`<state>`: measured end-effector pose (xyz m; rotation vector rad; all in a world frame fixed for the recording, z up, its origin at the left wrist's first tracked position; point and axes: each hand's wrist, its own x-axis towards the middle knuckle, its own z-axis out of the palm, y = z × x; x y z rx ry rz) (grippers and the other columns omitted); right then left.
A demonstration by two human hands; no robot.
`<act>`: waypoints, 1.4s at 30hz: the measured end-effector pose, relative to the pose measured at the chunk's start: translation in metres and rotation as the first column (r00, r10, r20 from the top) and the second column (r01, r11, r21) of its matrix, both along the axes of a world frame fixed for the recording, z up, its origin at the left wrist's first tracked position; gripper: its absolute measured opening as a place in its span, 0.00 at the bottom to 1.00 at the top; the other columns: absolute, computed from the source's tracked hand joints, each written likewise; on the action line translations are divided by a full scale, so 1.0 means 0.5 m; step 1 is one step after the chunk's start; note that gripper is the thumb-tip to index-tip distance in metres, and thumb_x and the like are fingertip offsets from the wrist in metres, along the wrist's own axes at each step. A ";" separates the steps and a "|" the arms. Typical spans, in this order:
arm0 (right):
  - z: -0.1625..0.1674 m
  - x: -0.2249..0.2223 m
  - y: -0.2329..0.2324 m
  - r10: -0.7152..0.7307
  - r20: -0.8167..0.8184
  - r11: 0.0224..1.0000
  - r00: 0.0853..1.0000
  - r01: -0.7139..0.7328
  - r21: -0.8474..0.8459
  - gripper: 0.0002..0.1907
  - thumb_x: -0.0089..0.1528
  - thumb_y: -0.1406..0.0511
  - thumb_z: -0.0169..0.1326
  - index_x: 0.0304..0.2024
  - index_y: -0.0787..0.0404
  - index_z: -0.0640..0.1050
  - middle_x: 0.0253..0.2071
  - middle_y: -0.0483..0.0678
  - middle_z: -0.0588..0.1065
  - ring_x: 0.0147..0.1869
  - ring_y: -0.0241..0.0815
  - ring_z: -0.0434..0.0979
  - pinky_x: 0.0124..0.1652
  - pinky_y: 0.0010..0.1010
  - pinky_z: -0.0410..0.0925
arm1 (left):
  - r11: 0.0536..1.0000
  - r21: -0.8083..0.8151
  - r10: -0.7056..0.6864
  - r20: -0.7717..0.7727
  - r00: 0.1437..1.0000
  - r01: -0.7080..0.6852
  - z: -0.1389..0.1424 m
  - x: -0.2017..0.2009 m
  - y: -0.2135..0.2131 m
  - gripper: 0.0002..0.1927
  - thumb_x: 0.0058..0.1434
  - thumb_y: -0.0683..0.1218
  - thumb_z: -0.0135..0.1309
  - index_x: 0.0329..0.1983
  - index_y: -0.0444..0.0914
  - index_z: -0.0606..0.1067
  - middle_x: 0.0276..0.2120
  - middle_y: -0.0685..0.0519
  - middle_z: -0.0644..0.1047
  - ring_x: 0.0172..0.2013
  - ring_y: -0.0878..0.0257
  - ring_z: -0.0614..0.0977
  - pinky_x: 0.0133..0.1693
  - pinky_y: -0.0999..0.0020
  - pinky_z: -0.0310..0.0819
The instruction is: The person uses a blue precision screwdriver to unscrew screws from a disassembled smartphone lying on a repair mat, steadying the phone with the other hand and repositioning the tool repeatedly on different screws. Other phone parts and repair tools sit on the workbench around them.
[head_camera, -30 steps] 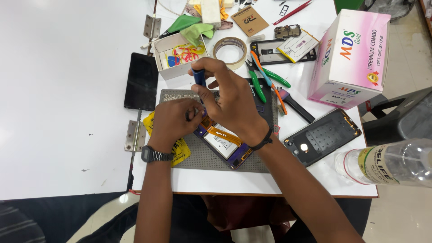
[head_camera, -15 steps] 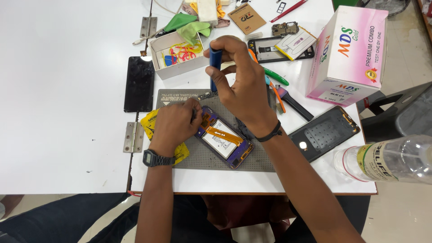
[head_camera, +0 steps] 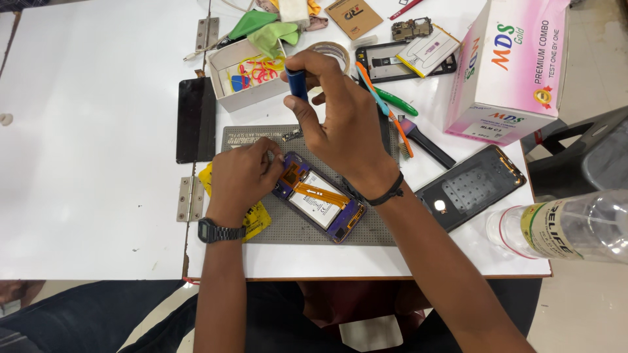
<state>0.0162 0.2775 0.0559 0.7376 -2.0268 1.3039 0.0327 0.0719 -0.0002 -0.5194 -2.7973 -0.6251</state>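
An opened phone (head_camera: 318,200) with a purple frame, white battery and orange flex cable lies on a grey work mat (head_camera: 307,229). My left hand (head_camera: 242,176), with a black watch on the wrist, presses down on the phone's upper left corner. My right hand (head_camera: 343,124) is closed around a blue-handled screwdriver (head_camera: 297,82), held upright above the mat's top edge. A small circuit part (head_camera: 292,134) lies on the mat beneath it. The screwdriver tip is hidden by my fingers.
A white parts box (head_camera: 226,82), a tape roll (head_camera: 332,51) and a black screen panel (head_camera: 195,119) lie behind the mat. Tweezers and brushes (head_camera: 392,104), a black back cover (head_camera: 472,186), a pink-white carton (head_camera: 517,59) and a plastic bottle (head_camera: 569,225) sit to the right.
My right hand has lifted the screwdriver away from the phone toward the mat's far edge. My left hand has stayed on the phone.
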 end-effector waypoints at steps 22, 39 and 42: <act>-0.011 -0.003 -0.004 -0.060 -0.049 0.994 0.997 0.064 0.089 0.23 0.68 0.68 0.63 0.62 0.55 0.68 0.51 0.44 0.79 0.48 0.39 0.83 0.43 0.29 0.75 | 0.995 -0.073 -0.064 -0.026 0.998 0.062 -0.007 -0.021 0.014 0.05 0.52 0.48 0.63 0.30 0.44 0.79 0.17 0.55 0.77 0.19 0.57 0.80 0.25 0.60 0.73; -0.005 -0.017 0.020 -0.083 -0.041 0.995 0.996 0.085 0.052 0.24 0.70 0.69 0.62 0.63 0.55 0.67 0.54 0.43 0.79 0.50 0.36 0.85 0.43 0.25 0.77 | 0.994 -0.095 -0.061 -0.050 0.997 0.056 -0.026 -0.028 0.015 0.05 0.56 0.48 0.59 0.30 0.42 0.76 0.16 0.53 0.76 0.20 0.53 0.80 0.27 0.56 0.73; -0.008 -0.018 0.025 -0.089 -0.044 0.994 0.995 0.092 0.062 0.22 0.70 0.69 0.62 0.62 0.56 0.67 0.51 0.42 0.79 0.49 0.36 0.84 0.42 0.24 0.77 | 0.999 -0.017 -0.045 0.042 0.998 0.045 -0.010 -0.022 0.010 0.04 0.54 0.47 0.59 0.30 0.44 0.77 0.15 0.56 0.75 0.19 0.57 0.79 0.25 0.60 0.72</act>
